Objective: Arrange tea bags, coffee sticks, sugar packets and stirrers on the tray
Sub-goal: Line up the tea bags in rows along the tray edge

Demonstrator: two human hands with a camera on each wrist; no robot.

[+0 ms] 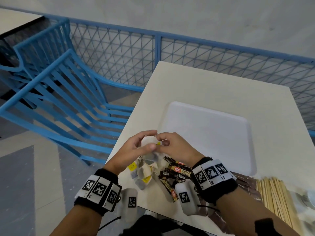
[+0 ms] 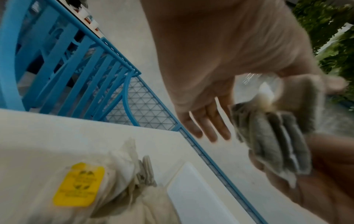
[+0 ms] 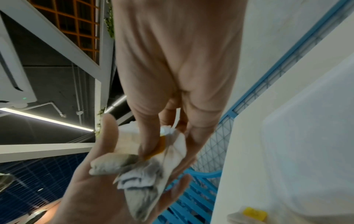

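Both hands hover over the table's near left part, just before the white tray's point(image 1: 213, 133) near left corner. My left hand point(image 1: 148, 140) cups a small bunch of tea bags point(image 1: 150, 142), thumb and fingers curled round it. My right hand point(image 1: 160, 141) pinches the same bunch at its yellow tag point(image 3: 161, 146). In the left wrist view the grey, paper-edged tea bags point(image 2: 268, 136) hang between the two hands. More tea bags point(image 1: 142, 172) lie heaped on the table below, next to coffee sticks point(image 1: 175, 172). The tray holds nothing.
Wooden stirrers point(image 1: 276, 198) and brown sugar packets point(image 1: 247, 184) lie at the table's near right. Blue metal chairs point(image 1: 59, 92) stand to the left of the table, and a blue mesh fence point(image 1: 170, 53) runs behind it. The table's left edge point(image 1: 129, 123) is close to my left hand.
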